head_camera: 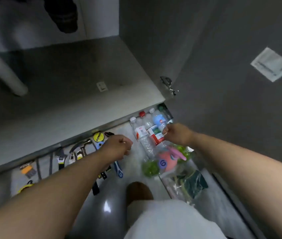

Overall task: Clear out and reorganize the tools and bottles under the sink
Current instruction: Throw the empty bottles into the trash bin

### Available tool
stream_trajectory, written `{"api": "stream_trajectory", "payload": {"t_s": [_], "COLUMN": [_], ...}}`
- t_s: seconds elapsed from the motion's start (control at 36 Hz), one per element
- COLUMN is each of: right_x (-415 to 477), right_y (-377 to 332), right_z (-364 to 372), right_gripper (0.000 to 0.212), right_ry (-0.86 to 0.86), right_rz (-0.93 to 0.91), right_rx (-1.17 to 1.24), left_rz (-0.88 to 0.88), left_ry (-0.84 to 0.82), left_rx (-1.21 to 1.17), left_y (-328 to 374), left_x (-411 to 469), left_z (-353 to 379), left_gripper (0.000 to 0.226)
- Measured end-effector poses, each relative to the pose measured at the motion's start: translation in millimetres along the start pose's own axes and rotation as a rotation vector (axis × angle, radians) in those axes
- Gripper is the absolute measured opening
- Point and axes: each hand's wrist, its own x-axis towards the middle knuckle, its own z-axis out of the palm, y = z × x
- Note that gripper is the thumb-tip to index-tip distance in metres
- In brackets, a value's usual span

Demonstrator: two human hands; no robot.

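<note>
Bottles (147, 131) lie side by side on the floor (102, 195), caps toward the cabinet's front edge, just right of a row of tools (78, 150) laid out along that same edge. Among the tools are a yellow tape measure (97, 136) and a blue-handled tool (118, 169). The right grip (176, 133) sits curled at the lower end of the blue-labelled bottle (160, 120). Motion blur hides whether it holds the bottle or only touches it. The left grip (118, 147) hovers, fingers curled, over the gap between tools and bottles, and I cannot tell if it holds anything.

Near the bottles' lower ends lie a pink toy (167, 161) and clear bags with green contents (151, 168). Beyond the rows are the grey cabinet floor (68, 83), a pale pipe (2, 69) and the open door (223, 66).

Clearing out looks finished, and the sorting on the floor seems close to done. The next move probably calls for a firm hold on one bottle, then setting it upright toward the back of the cabinet without knocking its neighbours out of line.
</note>
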Motion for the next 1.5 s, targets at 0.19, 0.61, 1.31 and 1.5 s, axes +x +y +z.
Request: {"api": "stream_trajectory", "payload": {"t_s": [0.19, 0.61, 1.31, 1.5], "right_x": [84.8, 95.9, 145.9, 128.6], "right_y": [-38.8, -82.8, -34.3, -59.6], "right_z": [60.2, 92.3, 107.7, 85.4], "right_gripper": [0.035, 0.047, 0.074, 0.030], "right_ry": [-0.178, -0.372, -0.142, -0.213], "right_rz": [0.089, 0.508, 0.446, 0.571], "right_rx": [-0.280, 0.290, -0.075, 0.395], "left_rz": [-0.169, -0.297, -0.462, -0.465], "left_ry": [-0.010, 0.028, -0.254, -0.254], "left_rx": [-0.355, -0.497, -0.929, -0.965], "left_y": [-30.5, -58.5, -93.2, -83.7], "left_x": [42.3, 65.5, 64.6, 54.0], "left_z": [1.0, 1.4, -20.7, -29.6], "left_gripper": [0.010, 0.040, 0.061, 0.059]}}
